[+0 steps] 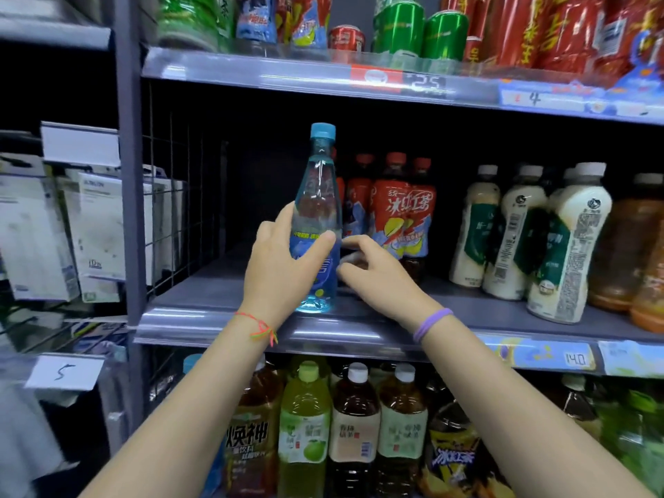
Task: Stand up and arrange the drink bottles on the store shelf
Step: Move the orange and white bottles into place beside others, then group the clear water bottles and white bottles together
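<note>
A clear blue bottle point(318, 195) with a blue cap stands upright at the front edge of the middle shelf point(201, 296). My left hand point(284, 267) is wrapped around its lower half, thumb and fingers on the label. My right hand point(373, 271) hovers just right of the bottle, fingers curled and apart, holding nothing. Behind it stand red iced-tea bottles point(402, 217) in a group. Cream-coloured milk-tea bottles point(571, 246) stand further right.
Left of the blue bottle the middle shelf is bare up to a wire mesh side panel point(172, 210). The upper shelf holds green cans point(424, 26) and red bottles. Large tea bottles point(352, 422) fill the lower shelf. White boxes point(72, 239) sit on the neighbouring rack.
</note>
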{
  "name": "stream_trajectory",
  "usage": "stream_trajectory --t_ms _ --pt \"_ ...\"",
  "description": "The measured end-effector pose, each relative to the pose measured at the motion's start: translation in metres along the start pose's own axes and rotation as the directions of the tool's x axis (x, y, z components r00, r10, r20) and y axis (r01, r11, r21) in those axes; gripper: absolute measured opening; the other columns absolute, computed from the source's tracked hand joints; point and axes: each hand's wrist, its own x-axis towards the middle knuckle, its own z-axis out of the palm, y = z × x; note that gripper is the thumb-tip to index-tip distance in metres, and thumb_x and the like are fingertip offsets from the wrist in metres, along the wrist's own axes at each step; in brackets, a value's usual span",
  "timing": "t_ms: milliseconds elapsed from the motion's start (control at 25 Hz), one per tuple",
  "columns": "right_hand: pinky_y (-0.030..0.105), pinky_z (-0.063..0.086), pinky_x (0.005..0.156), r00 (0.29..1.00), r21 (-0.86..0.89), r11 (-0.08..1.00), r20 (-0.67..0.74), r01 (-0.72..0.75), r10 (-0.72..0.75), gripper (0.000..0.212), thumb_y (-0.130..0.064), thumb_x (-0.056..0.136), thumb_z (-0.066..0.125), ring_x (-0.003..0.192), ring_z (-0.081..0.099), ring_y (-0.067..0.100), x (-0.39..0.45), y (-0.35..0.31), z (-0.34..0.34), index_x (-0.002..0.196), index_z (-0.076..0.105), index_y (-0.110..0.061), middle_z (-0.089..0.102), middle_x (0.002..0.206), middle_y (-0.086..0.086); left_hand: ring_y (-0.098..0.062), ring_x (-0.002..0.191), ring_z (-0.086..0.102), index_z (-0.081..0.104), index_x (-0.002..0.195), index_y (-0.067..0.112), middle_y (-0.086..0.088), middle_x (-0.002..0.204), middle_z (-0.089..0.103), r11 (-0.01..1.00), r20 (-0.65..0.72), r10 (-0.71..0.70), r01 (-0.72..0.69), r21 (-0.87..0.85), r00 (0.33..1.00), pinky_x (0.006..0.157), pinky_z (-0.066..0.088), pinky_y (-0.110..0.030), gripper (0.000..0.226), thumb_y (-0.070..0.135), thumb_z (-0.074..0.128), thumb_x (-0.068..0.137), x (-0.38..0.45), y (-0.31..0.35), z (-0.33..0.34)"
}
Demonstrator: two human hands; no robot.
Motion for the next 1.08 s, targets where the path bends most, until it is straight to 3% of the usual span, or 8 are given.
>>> stream_trajectory --t_ms 160,280,600,720,840,920,1000,1080 --pt "0.001 0.044 0.066 0.999 0.109 0.993 0.01 0.037 -0.038 0.05 -0.03 0.085 0.075 0.093 0.058 -0.012 -0.01 0.003 -0.012 0.124 0.044 -0.022 0.061 0.11 -0.019 -0.012 0.11 0.061 0.051 0.133 0.028 0.012 0.117 0.064 0.985 0.127 -0.02 0.041 -0.166 0.992 0.101 0.05 -0.04 0.041 0.044 0.057 0.096 -0.005 0.018 0.021" --pt "0.0 0.041 0.063 0.99 0.101 0.994 -0.138 0.033 -0.019 0.052 -0.036 0.081 0.079 0.086 0.058 -0.013 -0.014 0.018 -0.031 0.117 0.046 -0.019 0.062 0.104 -0.017 -0.009 0.111 0.057 0.059 0.132 0.02 0.01 0.117 0.064 0.987 0.21 0.009 0.025 -0.159 0.978 0.095 0.04 -0.019 0.032 0.029 0.049 0.103 -0.005 0.032 0.038" --pt "0.035 0.04 0.097 0.876 -0.142 0.956 -0.453 -0.257 0.168 0.082 -0.033 0.086 0.074 0.129 0.044 0.034 -0.024 0.07 -0.097 0.143 0.024 -0.001 0.043 0.138 0.017 0.0 0.095 0.057 0.065 0.114 0.022 0.005 0.108 0.061 0.989 0.239 0.145 -0.143 -0.026 0.96 0.081 0.04 -0.008 0.019 0.019 0.059 0.096 -0.013 0.034 0.075" --pt "0.043 0.027 0.116 0.768 -0.376 0.906 -0.633 -0.194 -0.098 0.088 -0.028 0.087 0.069 0.142 0.028 0.038 -0.029 0.065 -0.097 0.152 0.019 0.005 0.029 0.15 0.024 -0.01 0.105 0.054 0.064 0.116 0.018 0.003 0.114 0.056 0.98 0.119 0.192 -0.197 0.037 0.974 0.084 0.042 -0.02 0.025 0.015 0.061 0.092 -0.009 0.034 0.074" --pt "0.044 0.042 0.101 0.625 -0.583 0.809 -0.604 0.076 -0.494 0.053 -0.016 0.085 0.062 0.12 0.047 0.035 -0.023 0.047 -0.084 0.132 0.048 0.0 0.05 0.128 0.018 -0.029 0.122 0.044 0.049 0.135 0.008 -0.012 0.132 0.048 0.976 -0.159 0.109 -0.075 0.206 0.981 0.091 0.035 -0.026 0.054 0.015 0.067 0.085 0.009 0.03 0.066" --pt "0.042 0.047 0.087 0.785 -0.525 0.843 -0.469 0.122 -0.406 0.04 -0.018 0.086 0.061 0.107 0.052 0.03 -0.011 0.036 -0.07 0.123 0.051 -0.006 0.051 0.116 0.012 -0.036 0.13 0.042 0.028 0.15 0.005 -0.019 0.141 0.044 0.97 -0.143 -0.116 0.143 0.197 0.983 0.103 0.036 -0.04 0.081 0.021 0.072 0.084 0.032 0.025 0.06" --pt "0.04 0.048 0.085 0.953 -0.339 0.939 -0.299 -0.054 -0.053 0.038 -0.026 0.088 0.063 0.106 0.053 0.028 0.005 0.027 -0.06 0.118 0.047 -0.009 0.052 0.116 0.01 -0.039 0.125 0.052 0.021 0.152 0.008 -0.019 0.138 0.053 0.95 -0.025 -0.254 0.254 0.184 0.967 0.101 0.043 -0.043 0.088 0.026 0.074 0.084 0.052 0.017 0.055" --pt "0.031 0.046 0.082 0.966 -0.135 0.97 -0.189 -0.202 0.175 0.023 -0.026 0.088 0.065 0.098 0.057 0.027 0.022 0.025 -0.056 0.099 0.052 -0.012 0.059 0.109 0.009 -0.039 0.115 0.061 0.031 0.144 0.009 -0.016 0.129 0.061 0.937 0.022 -0.259 0.246 0.247 0.966 0.093 0.048 -0.043 0.073 0.028 0.072 0.086 0.057 0.009 0.047"
